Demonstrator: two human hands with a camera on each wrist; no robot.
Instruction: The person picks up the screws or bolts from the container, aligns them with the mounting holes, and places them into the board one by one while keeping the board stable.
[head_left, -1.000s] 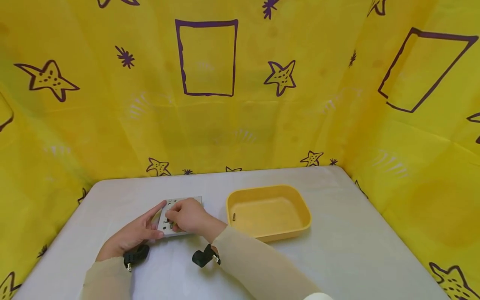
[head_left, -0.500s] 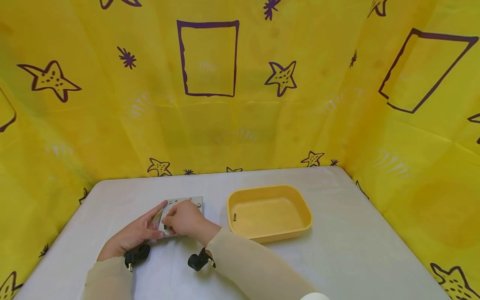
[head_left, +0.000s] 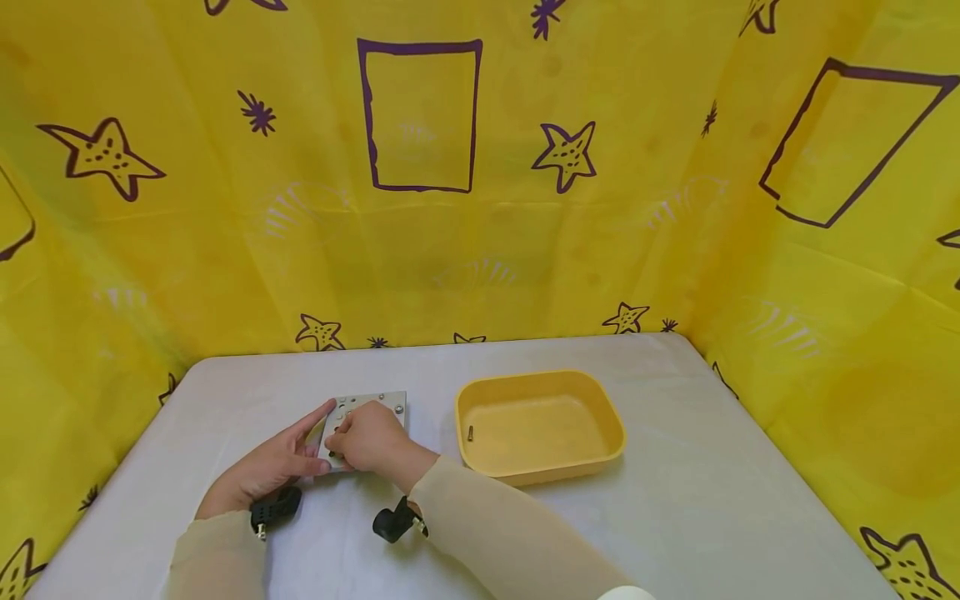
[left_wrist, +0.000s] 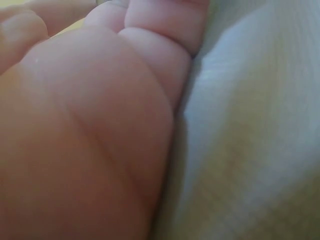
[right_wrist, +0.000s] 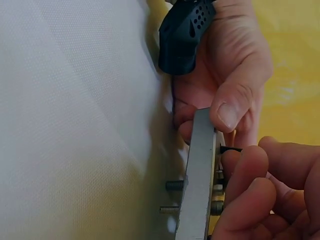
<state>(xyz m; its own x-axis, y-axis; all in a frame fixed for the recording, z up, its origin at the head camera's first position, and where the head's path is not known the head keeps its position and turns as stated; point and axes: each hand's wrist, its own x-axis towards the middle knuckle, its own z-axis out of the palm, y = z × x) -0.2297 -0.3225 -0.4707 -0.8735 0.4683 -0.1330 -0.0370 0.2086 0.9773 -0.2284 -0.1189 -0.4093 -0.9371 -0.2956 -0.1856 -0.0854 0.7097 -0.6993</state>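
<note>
A flat grey metal plate (head_left: 390, 402) with holes and several screws lies at the left of the table. My left hand (head_left: 264, 468) grips its left edge, the thumb on the upper face in the right wrist view and curled fingers behind. My right hand (head_left: 372, 437) is over the plate, its fingertips pinching a small dark screw (right_wrist: 231, 148) at a hole near the plate's corner. Fingers hide most of that screw. Threaded ends (right_wrist: 174, 185) of other screws stick out of the plate's underside. In the left wrist view the left palm (left_wrist: 95, 130) fills most of the frame.
A yellow tray (head_left: 540, 472) stands right of the plate, with one small screw (head_left: 471, 433) inside near its left wall. A white cloth (head_left: 705, 500) covers the table. Yellow patterned curtains (head_left: 600, 250) enclose its back and sides.
The right hand has shifted slightly left and toward the plate's near-left corner, uncovering the plate's right side. It has stayed almost still over the last half second. The left hand keeps its grip.
</note>
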